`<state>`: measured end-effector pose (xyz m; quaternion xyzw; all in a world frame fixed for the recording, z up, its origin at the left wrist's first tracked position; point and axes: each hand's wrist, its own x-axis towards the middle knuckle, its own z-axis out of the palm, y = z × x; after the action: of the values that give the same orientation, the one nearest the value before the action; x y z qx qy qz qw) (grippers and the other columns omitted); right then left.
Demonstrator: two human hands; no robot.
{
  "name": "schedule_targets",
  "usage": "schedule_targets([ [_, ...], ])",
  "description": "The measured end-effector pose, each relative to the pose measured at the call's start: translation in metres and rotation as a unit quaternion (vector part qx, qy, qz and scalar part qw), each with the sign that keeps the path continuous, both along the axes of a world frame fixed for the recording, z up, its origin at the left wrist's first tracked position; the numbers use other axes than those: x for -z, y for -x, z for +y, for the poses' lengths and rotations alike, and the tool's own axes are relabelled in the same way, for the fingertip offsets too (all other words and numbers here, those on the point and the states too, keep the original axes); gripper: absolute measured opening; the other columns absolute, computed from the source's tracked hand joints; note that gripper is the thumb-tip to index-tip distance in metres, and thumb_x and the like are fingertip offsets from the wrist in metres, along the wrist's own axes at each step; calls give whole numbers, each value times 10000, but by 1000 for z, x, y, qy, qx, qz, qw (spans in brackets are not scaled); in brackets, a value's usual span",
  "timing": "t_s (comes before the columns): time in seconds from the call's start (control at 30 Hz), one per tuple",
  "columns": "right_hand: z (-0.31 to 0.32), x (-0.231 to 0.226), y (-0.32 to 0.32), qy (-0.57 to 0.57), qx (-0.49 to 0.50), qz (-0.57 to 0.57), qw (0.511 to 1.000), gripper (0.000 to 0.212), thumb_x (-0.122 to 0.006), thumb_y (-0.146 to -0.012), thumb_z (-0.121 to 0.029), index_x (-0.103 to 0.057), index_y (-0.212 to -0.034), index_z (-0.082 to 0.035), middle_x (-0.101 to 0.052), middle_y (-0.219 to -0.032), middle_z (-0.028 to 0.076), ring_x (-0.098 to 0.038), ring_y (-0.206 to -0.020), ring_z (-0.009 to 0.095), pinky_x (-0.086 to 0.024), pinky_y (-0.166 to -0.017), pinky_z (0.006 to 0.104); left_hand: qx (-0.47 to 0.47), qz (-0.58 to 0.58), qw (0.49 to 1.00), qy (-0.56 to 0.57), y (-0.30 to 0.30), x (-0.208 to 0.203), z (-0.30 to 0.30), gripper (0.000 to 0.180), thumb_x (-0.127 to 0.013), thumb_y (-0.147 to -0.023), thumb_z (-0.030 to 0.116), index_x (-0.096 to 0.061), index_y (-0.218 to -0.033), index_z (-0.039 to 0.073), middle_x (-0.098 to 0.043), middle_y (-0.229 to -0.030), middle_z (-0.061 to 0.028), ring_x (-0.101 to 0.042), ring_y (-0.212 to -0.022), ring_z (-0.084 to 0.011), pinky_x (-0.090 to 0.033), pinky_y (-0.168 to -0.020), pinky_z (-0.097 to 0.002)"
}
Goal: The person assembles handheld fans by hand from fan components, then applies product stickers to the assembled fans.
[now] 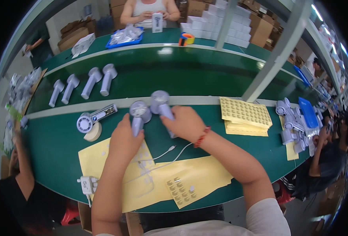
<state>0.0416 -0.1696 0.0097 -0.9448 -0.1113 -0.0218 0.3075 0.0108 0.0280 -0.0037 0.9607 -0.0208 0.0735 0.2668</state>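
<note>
My left hand is closed round the handle of a lavender handheld fan, its round head pointing away from me. My right hand grips a second lavender handheld fan by the handle, just to the right of the first. Both fans are over the near bench, close to the pale rail. Left of my left hand, another handheld fan lies with its handle opened and inner parts showing, against a cream tape roll. A white charging cable runs over yellow backing paper between my forearms.
Several lavender fans lie on the green belt beyond the rail. A white charger sits near the left edge. Stacked yellow sticker sheets and more fans lie right. A metal post rises there. People work around the bench.
</note>
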Motion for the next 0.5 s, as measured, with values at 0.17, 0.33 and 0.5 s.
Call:
schedule_targets([
  [0.17, 18, 13, 0, -27, -30, 2, 999, 351, -645, -733, -330, -607, -794, 13, -624, -788, 213, -614, -752, 359, -499, -671, 435, -40, -67, 995, -61, -7, 8, -15, 620, -627, -764, 211, -384, -1268, -55, -542, -1095, -271, -550, -988, -393, -444, -848, -430],
  [0.33, 27, 11, 9, 14, -91, 4, 996, 381, -616, -777, -340, -586, -925, 10, -606, -924, 196, -596, -881, 324, -484, -761, 411, -53, -72, 995, -47, -4, 13, 8, 582, -580, -850, 284, -385, -1280, -55, -486, -1199, -265, -487, -1098, -393, -394, -922, -402],
  [0.5, -90, -21, 52, -19, 56, -157, 986, 345, -613, -786, -282, -567, -1012, -25, -579, -987, 153, -557, -943, 319, -464, -808, 398, -29, -184, 982, -35, 9, -7, -20, 501, -563, -850, 177, -404, -1286, -10, -515, -1055, -170, -500, -943, -316, -408, -827, -366],
])
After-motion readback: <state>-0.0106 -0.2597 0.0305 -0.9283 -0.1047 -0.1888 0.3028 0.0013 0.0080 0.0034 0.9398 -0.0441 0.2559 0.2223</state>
